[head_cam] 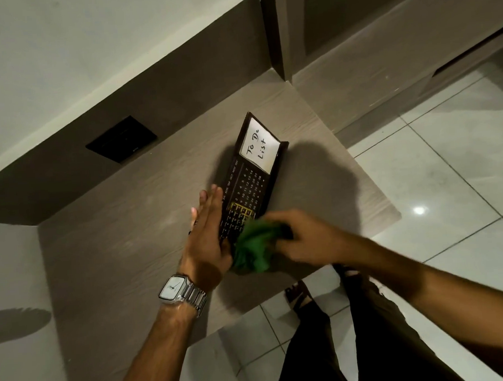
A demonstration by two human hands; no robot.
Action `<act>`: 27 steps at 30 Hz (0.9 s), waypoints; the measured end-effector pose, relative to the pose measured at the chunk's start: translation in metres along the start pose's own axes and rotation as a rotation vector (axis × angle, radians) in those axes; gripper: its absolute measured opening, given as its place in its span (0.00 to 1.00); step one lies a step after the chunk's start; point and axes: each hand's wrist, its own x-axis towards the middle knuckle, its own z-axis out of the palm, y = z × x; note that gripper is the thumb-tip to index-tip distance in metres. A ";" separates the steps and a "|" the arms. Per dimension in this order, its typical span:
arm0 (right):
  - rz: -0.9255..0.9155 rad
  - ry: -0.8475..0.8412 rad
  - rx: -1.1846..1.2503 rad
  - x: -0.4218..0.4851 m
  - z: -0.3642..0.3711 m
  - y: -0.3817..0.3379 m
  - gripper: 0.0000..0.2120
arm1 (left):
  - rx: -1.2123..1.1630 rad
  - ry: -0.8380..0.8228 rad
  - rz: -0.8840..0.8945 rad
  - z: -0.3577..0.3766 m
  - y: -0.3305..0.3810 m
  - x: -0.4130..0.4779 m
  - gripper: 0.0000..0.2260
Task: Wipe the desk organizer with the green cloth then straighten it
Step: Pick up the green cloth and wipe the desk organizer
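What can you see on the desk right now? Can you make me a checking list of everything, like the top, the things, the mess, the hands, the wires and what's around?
Surface: wood-grain desk, bare apart from the job's things.
Job's things: dark desk organizer lies angled on the desk, with a calendar grid and a white "To Do List" card; bunched green cloth pressed on its near end.
Clutter: nothing seen.
Hands: left hand flat and open against the organizer's left side, wristwatch on that wrist; right hand grips the cloth.
Cables: nothing seen.
Surroundings: black wall plate behind the desk, pale tiled floor to the right.
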 end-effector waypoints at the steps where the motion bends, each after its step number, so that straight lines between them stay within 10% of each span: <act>1: 0.046 0.085 0.185 0.000 -0.012 -0.003 0.18 | -0.006 0.000 0.001 -0.001 0.001 0.000 0.51; 7: 0.185 0.500 0.760 0.012 -0.058 0.005 0.26 | 0.003 0.014 0.005 -0.001 0.001 -0.001 0.53; 11: 0.212 0.764 0.588 0.024 -0.037 0.007 0.29 | -0.002 0.010 0.023 -0.001 -0.002 0.000 0.51; 17: 0.316 0.285 0.267 0.010 0.036 0.011 0.22 | -0.006 0.018 0.015 0.002 -0.004 0.000 0.47; 24: 0.301 1.184 0.120 0.079 -0.108 0.013 0.21 | -0.011 0.052 0.064 0.001 -0.001 -0.001 0.48; 27: 0.281 1.184 0.022 0.090 -0.109 0.006 0.19 | -0.020 0.057 0.070 0.002 0.000 0.000 0.49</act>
